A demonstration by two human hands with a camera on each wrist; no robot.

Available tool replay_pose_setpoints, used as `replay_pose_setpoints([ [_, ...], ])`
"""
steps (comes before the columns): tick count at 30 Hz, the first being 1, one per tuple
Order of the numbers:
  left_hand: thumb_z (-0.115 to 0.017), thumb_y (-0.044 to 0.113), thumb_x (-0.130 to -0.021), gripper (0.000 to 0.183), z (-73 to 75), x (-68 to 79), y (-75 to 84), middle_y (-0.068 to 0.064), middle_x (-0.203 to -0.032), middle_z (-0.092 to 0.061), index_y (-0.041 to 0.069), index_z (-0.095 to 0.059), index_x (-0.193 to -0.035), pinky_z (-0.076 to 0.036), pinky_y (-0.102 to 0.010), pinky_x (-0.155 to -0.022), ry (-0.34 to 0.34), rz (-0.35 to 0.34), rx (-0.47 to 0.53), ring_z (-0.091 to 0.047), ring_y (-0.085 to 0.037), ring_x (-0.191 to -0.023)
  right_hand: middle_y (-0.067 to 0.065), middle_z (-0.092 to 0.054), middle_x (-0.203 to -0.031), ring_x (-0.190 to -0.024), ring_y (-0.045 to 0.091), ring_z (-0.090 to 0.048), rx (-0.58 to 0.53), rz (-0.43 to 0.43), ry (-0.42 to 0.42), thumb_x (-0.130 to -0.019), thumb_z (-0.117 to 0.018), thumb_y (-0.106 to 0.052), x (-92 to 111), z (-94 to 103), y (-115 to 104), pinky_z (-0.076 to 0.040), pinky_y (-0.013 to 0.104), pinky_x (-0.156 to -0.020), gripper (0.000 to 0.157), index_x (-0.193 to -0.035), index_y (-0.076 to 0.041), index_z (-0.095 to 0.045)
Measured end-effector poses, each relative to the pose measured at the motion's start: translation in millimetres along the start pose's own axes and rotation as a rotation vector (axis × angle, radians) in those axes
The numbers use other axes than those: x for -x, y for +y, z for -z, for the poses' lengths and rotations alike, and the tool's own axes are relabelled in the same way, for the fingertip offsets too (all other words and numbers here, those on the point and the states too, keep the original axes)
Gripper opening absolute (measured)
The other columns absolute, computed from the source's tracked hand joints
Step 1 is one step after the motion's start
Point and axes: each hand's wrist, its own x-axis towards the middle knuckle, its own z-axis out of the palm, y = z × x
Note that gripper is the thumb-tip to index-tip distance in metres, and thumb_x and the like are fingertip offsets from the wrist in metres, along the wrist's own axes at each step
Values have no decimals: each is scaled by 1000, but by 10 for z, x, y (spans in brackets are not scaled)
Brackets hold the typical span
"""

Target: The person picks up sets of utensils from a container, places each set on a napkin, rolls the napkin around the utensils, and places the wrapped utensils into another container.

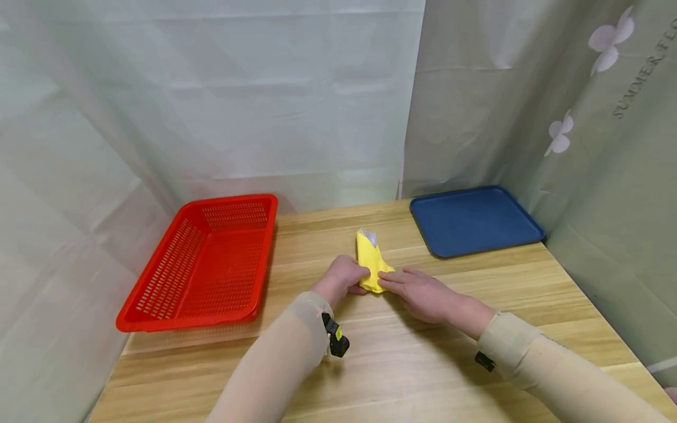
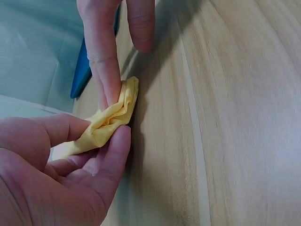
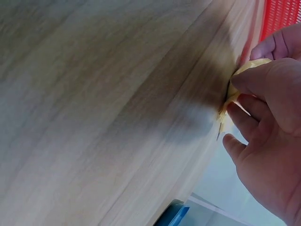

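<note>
A yellow cloth [image 1: 372,263] lies folded into a narrow bundle on the wooden table. Fork tines [image 1: 362,231] stick out of its far end, beside a small greyish-blue piece [image 1: 372,239]. My left hand [image 1: 345,274] pinches the near left part of the bundle between thumb and fingers, as the left wrist view shows. From the other side, my right hand [image 1: 425,294] rests its extended fingers on the cloth's right edge, while its thumb [image 2: 141,28] hangs apart from the cloth in the left wrist view. Most of the fork is hidden inside the cloth.
On the left of the table stands a red perforated plastic basket [image 1: 255,258]. A blue tray [image 1: 476,220] lies at the back right. Pale curtains [image 1: 296,106] hang behind the table and along its sides.
</note>
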Motion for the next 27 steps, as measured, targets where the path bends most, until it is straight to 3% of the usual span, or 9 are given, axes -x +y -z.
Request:
replay_pose_setpoints([
  [7,-64,-6,-98,28,-17,98,34,-21,-110,-72,-12,-64,-125,-67,-42,-87,-9,21,99,-78,-31,-90,17,-57,-162,-148,31,-56,-41,-22,-6,-107,-65,0,13,15,-15,-42,59,-122,47,-154,0,-62],
  [16,-58,-3,-99,47,-29,-68,-106,-26,-130,-70,-15,-52,-144,-64,-47,-95,-103,71,287,-74,-35,-110,17,-58,-161,-146,32,-58,-84,-19,13,-108,-64,0,37,18,-34,-44,57,-121,46,-154,0,-62],
  [22,-56,-2,-97,51,-11,-124,-233,-29,-136,-68,-14,-50,-146,-62,-48,-101,-170,43,428,-72,-34,-117,14,-58,-161,-144,32,-60,-80,-11,61,-107,-66,0,72,47,-45,-46,56,-119,47,-154,-1,-64],
  [27,-56,0,-100,49,17,-134,-323,-29,-139,-68,-15,-52,-147,-59,-48,-105,-226,-4,489,-71,-33,-120,14,-61,-158,-141,32,-63,-43,16,144,-103,-72,2,111,74,-52,-48,57,-117,47,-150,-2,-67],
])
